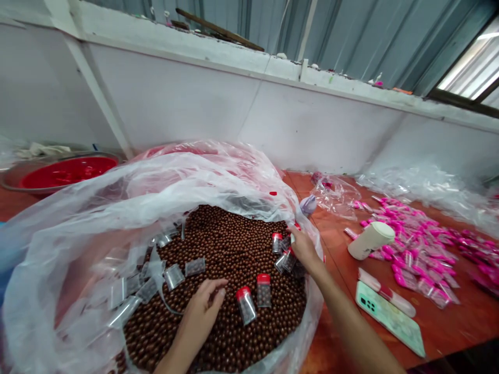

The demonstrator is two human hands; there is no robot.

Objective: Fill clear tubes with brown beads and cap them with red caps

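Brown round beads (234, 234) fill a large tub lined with a translucent plastic bag (93, 202). My left hand (202, 309) is low over the beads, fingers loosely bent, with a gap between thumb and forefinger and nothing visible in it. Two small clear jars with red lids, one upright jar (264, 291) and one tilted jar (246, 306), lie to its right. Empty clear jars (174, 276) lie to its left, beside a pale strap (158, 272). My right hand (304, 248) is closed at the tub's right side, by a cluster of red-lidded jars (277, 242); what it grips is mostly hidden.
On the red table right of the tub stand a cream cup (370, 240), a green phone (390, 318) and a pink tube (397, 300). Pink packaged items (421, 249) are heaped behind them. A red basin (70, 170) sits at left, and a white wall (195, 93) runs behind.
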